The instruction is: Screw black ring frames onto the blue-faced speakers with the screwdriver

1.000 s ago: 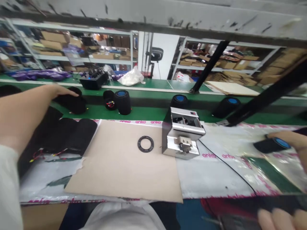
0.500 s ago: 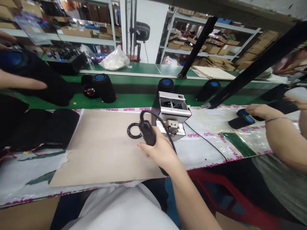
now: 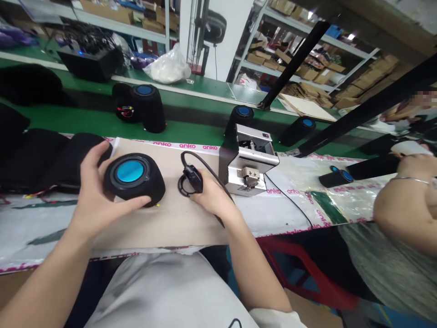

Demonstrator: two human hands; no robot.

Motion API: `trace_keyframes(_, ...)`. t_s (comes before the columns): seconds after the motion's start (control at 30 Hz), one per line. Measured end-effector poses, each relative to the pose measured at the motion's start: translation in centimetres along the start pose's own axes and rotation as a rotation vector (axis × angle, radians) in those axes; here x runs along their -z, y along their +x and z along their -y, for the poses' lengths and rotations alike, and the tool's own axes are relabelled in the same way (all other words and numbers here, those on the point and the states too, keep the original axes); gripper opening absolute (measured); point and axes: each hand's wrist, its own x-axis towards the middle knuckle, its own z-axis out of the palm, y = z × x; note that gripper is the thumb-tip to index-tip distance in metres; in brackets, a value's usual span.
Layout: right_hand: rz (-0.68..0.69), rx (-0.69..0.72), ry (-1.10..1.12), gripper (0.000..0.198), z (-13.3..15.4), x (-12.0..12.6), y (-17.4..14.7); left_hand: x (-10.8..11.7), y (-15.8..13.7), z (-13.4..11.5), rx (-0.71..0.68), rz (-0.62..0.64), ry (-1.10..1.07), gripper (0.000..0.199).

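My left hand (image 3: pixel 94 198) curves around a black cylindrical speaker (image 3: pixel 155 177) with a blue round end facing up, thumb along its near side and fingers at its left. The speaker is over the brown cardboard sheet (image 3: pixel 164 228); whether it rests there is unclear. Closed around a black corded electric screwdriver (image 3: pixel 193 177), my right hand (image 3: pixel 215 196) is just right of the speaker. A black ring (image 3: pixel 180 187) lies on the cardboard, partly hidden by the screwdriver. Right of that hand stands a silver screw feeder (image 3: pixel 254 159).
More black speakers stand on the green bench, one (image 3: pixel 152 109) behind the cardboard. Dark fabric-covered pieces (image 3: pixel 51 159) lie at left. A slanted black post (image 3: pixel 293 64) rises behind the feeder. At right, a co-worker's arm (image 3: pixel 403 209) reaches over the bench near small speakers.
My left hand has brought a speaker from the upper left down onto or just above the cardboard. My right hand, with the screwdriver, has shifted slightly left in view, over the ring.
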Motion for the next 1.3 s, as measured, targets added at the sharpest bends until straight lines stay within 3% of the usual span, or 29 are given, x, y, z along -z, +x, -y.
trace_keyframes(0.1,0.052,0.04,-0.012,0.085,-0.2,0.7,-1.3,-0.2,-0.4,1.5,0.112,0.002,-0.159,0.135)
trace_keyframes(0.27,-0.069,-0.09,-0.061,0.066,0.9,-0.8,-2.7,0.1,-0.7,1.7,0.188,0.066,-0.229,0.107)
trace_keyframes(0.37,-0.099,-0.127,-0.108,0.073,1.6,-3.2,-3.1,0.1,-1.0,1.3,0.133,0.169,-0.24,0.114)
trace_keyframes(0.47,-0.092,-0.131,-0.145,0.065,1.7,-4.7,-3.3,0.3,-1.6,0.9,0.134,0.219,-0.24,0.118)
trace_keyframes(0.63,-0.071,-0.108,-0.154,0.06,1.2,-3.5,-3.0,1.0,-2.6,-0.1,0.213,0.278,-0.186,0.109)
trace_keyframes(0.73,-0.086,-0.139,-0.131,0.063,0.9,-2.9,-2.7,0.6,-2.8,-0.6,0.16,0.202,-0.096,0.105)
trace_keyframes(0.83,-0.125,-0.15,-0.102,0.061,0.8,-3.3,-2.3,-0.9,-3.4,-0.9,0.057,0.047,0.001,0.1)
trace_keyframes(0.93,-0.156,-0.145,-0.055,0.054,0.5,-3.6,-2.1,-2.2,-4.5,-1.0,-0.024,-0.041,-0.029,0.105)
trace_keyframes(1.03,-0.178,-0.133,0.044,0.048,0.5,-2.5,-2.5,-2.1,-5.2,-0.9,-0.047,0.134,-0.157,0.114)
trace_keyframes(1.13,-0.189,-0.133,0.203,0.059,1.5,0.0,-4.0,-1.1,-4.8,-1.0,0.031,0.304,-0.182,0.111)
trace_keyframes(1.23,-0.187,-0.057,0.384,0.076,3.7,2.6,-6.3,-1.1,-4.1,-1.5,0.043,0.261,-0.08,0.118)
trace_keyframes(1.3,-0.181,0.058,0.39,0.074,5.2,3.7,-7.4,-2.0,-3.9,-2.0,-0.009,0.196,0.0,0.113)
